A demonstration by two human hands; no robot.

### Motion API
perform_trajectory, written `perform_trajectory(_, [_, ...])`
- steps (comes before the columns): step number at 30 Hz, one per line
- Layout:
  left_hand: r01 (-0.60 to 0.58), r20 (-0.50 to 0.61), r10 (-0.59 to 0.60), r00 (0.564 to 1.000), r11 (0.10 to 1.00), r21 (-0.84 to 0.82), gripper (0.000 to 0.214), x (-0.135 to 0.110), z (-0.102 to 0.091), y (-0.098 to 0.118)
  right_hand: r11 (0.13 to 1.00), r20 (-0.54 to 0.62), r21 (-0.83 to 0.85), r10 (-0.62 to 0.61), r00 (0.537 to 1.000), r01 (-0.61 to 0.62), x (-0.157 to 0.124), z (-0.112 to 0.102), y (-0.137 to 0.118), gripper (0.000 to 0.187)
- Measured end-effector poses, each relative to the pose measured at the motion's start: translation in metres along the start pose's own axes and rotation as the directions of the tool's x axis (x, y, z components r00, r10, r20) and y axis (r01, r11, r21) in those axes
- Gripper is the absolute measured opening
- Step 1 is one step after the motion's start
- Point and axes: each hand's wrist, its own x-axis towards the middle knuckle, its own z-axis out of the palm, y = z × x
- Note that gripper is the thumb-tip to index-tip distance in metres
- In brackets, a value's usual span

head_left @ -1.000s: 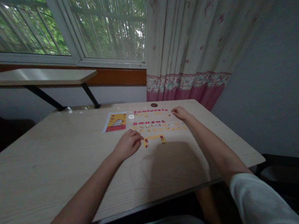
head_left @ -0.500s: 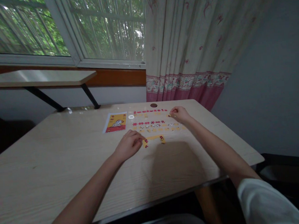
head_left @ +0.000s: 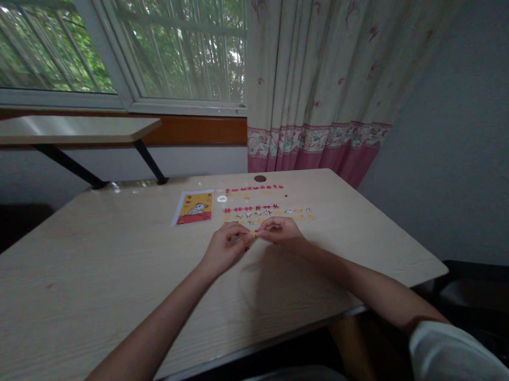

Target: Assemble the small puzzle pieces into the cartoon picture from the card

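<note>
the left hand [head_left: 224,246] and right hand [head_left: 283,230] pinch a yellow piece [head_left: 254,234] between their fingertips over the table [head_left: 156,269], hiding whatever is joined, and much seems left, with rows of loose pieces [head_left: 248,208] lying just beyond

- Picture card [head_left: 198,207]: on the desk [head_left: 135,276]
- Right of the card: rows of puzzle pieces [head_left: 256,188]
- Before the card, rightward: left hand [head_left: 223,248], then right hand [head_left: 286,232]
- Behind the card: shelf [head_left: 67,127] leftward, curtain [head_left: 317,85] rightward
</note>
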Motion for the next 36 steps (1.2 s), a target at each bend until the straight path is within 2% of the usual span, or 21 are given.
perform_trajectory(2, [0.027, 0.001, -0.027, 1.000, 0.998, -0.050, 0.021, 0.000, 0.001, -0.001, 0.990, -0.038, -0.102, -0.099, 0.994, 0.095, -0.001, -0.001, 0.000, 0.030])
perform_trajectory(4, [0.054, 0.007, -0.053, 0.999, 0.993, -0.102, 0.021, 0.001, 0.000, -0.001, 0.936, -0.081, -0.259, -0.268, 0.960, 0.239, -0.003, -0.003, -0.001, 0.024])
perform_trajectory(6, [0.076, 0.000, -0.076, 0.997, 0.989, -0.128, 0.020, 0.002, -0.001, 0.000, 0.831, -0.091, -0.411, -0.447, 0.890, 0.375, -0.003, -0.005, -0.001, 0.019])
perform_trajectory(8, [0.087, -0.006, -0.088, 0.996, 0.988, -0.126, 0.020, 0.003, -0.002, 0.000, 0.717, -0.072, -0.529, -0.570, 0.818, 0.454, -0.003, -0.006, 0.001, 0.018])
perform_trajectory(10, [0.083, -0.007, -0.085, 0.996, 0.989, -0.118, 0.019, 0.004, -0.003, -0.001, 0.626, -0.034, -0.617, -0.627, 0.778, 0.477, -0.004, -0.005, 0.003, 0.018])
perform_trajectory(12, [0.074, 0.005, -0.074, 0.997, 0.990, -0.119, 0.019, 0.004, -0.002, -0.001, 0.561, -0.004, -0.678, -0.648, 0.761, 0.474, -0.005, -0.003, 0.004, 0.018])
perform_trajectory(16, [0.055, 0.026, -0.052, 0.998, 0.993, -0.107, 0.020, 0.004, -0.002, 0.000, 0.488, 0.027, -0.729, -0.680, 0.732, 0.480, -0.007, -0.004, 0.001, 0.016])
perform_trajectory(19, [0.031, 0.072, -0.027, 0.997, 0.997, -0.065, 0.023, 0.006, -0.010, -0.003, 0.479, 0.046, -0.749, -0.653, 0.756, 0.458, -0.009, -0.004, -0.002, 0.016])
perform_trajectory(23, [-0.007, 0.084, -0.003, 0.996, 0.993, 0.119, 0.026, 0.010, -0.030, -0.021, 0.551, 0.088, -0.727, -0.516, 0.852, 0.409, -0.011, 0.002, 0.001, 0.011])
perform_trajectory(25, [-0.050, 0.138, 0.020, 0.990, 0.975, 0.217, 0.028, 0.011, -0.037, -0.032, 0.590, 0.148, -0.707, -0.416, 0.897, 0.390, -0.013, 0.008, 0.004, 0.008])
perform_trajectory(27, [-0.085, 0.192, 0.034, 0.981, 0.961, 0.264, 0.031, 0.009, -0.038, -0.039, 0.612, 0.184, -0.703, -0.336, 0.924, 0.363, -0.014, 0.013, 0.006, 0.006])
perform_trajectory(36, [-0.214, 0.329, 0.077, 0.941, 0.889, 0.405, 0.037, 0.004, -0.028, -0.036, 0.632, 0.162, -0.719, -0.252, 0.954, 0.289, -0.017, 0.019, 0.003, 0.005])
